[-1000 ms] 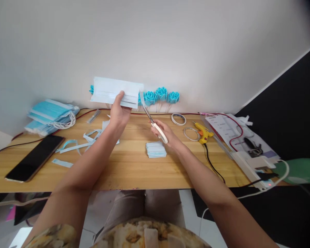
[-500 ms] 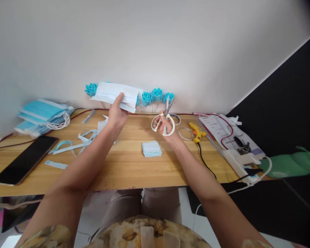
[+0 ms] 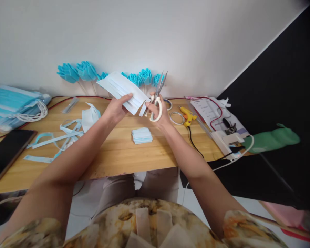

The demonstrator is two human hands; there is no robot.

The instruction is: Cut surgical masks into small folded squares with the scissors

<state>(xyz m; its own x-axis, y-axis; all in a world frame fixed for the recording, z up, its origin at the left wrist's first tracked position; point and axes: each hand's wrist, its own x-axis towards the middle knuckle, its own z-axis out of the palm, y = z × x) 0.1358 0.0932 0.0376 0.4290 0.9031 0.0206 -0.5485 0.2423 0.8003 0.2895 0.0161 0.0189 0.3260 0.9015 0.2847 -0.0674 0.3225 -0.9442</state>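
Observation:
My left hand (image 3: 116, 109) is closed on a pale, pleated face mask (image 3: 120, 86), thumb on top, held tilted above the desk. In my right hand (image 3: 163, 115) is a pair of scissors (image 3: 158, 109) with cream handles, its blades pointing up and slightly apart. My right thumb and fingers also meet the right end of the mask, where a narrow strip (image 3: 143, 109) hangs down; I cannot tell whether it is fully separate. Below the hands lies a small stack of cut mask pieces (image 3: 142, 135).
Blue paper-like flowers (image 3: 86, 70) on sticks lean along the wall. Left are a pack of masks (image 3: 12, 103), a phone (image 3: 9, 151) and cut strips (image 3: 59, 139). Right are a roll of tape (image 3: 177, 118), a yellow glue gun (image 3: 188, 116), a power strip (image 3: 228, 141) and a green bottle (image 3: 272, 139).
The hands have come together: the mask has tilted down at its right end and now meets the right hand, which still holds the scissors. The camera view has shifted.

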